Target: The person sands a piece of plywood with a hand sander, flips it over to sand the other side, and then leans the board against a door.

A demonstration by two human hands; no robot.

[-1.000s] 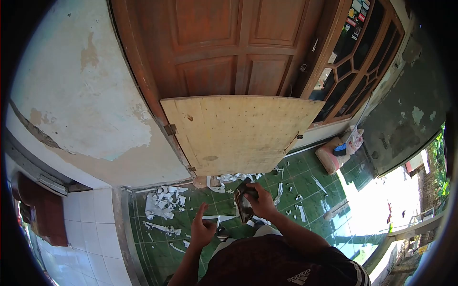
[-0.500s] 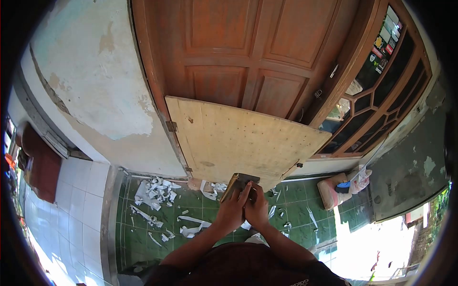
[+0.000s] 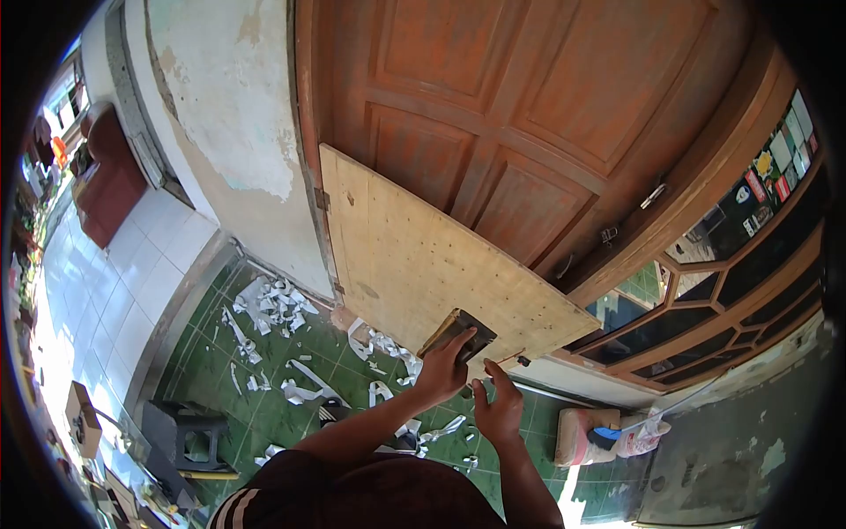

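Note:
A dark, flat block-like tool [image 3: 471,335] with a lighter edge lies against the plywood panel [image 3: 423,256], which covers the lower part of the brown wooden door [image 3: 493,115]. My left hand [image 3: 443,366] is closed round the near side of this tool. Just right of it and apart from the tool, my right hand [image 3: 500,404] is raised in front of the panel's lower edge, its thumb and forefinger spread and nothing seen between them.
White scraps [image 3: 273,304] litter the green tiled floor [image 3: 203,353]. A dark plastic stool [image 3: 189,436] stands at the lower left. Sacks [image 3: 586,436] rest by the wall at the right. Beyond the white tiles is a brown armchair [image 3: 115,176].
The view has turned and shifted, showing the stool at the left. My right hand has come away from the tool and opened, while my left hand keeps its hold.

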